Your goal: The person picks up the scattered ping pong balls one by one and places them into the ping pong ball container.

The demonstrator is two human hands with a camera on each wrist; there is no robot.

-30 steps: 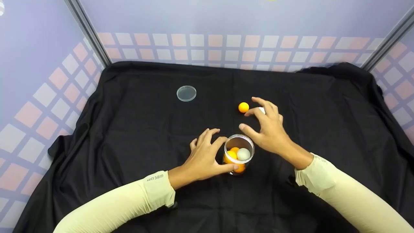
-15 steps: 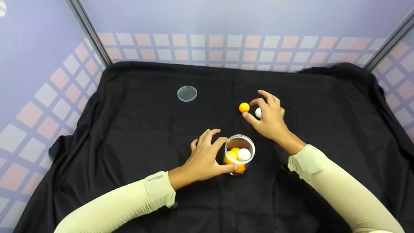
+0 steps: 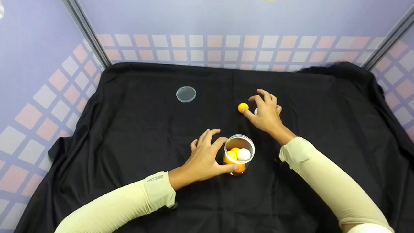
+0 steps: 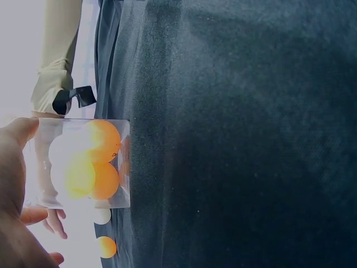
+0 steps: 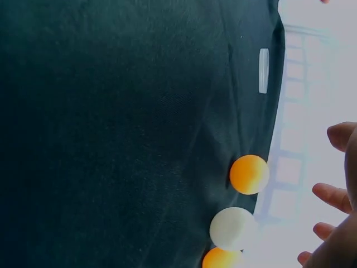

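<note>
My left hand (image 3: 207, 158) grips a clear round jar (image 3: 248, 161), thumb in front and index finger at the rim. Inside the jar lie orange balls (image 4: 102, 139) and a white ball (image 3: 244, 154), ping-pong balls by their look. My right hand (image 3: 266, 113) hovers over the loose balls with fingers spread and bent, nothing between them. Its thumb overlaps a loose orange ball (image 3: 243, 107) in the head view; the right wrist view has the fingers apart from that orange ball (image 5: 249, 175). A loose white ball (image 5: 233, 229) and a second orange ball (image 5: 221, 259) sit beside it, mostly hidden from the head view.
A clear round lid (image 3: 186, 94) lies flat on the black cloth (image 3: 145, 116), farther back and left of the loose balls. Pale purple panels with pink and white squares (image 3: 215, 41) enclose the back and sides.
My right hand has gone forward from beside the jar to over the loose balls, its thumb nearing the orange one. The left hand and jar have stayed put.
</note>
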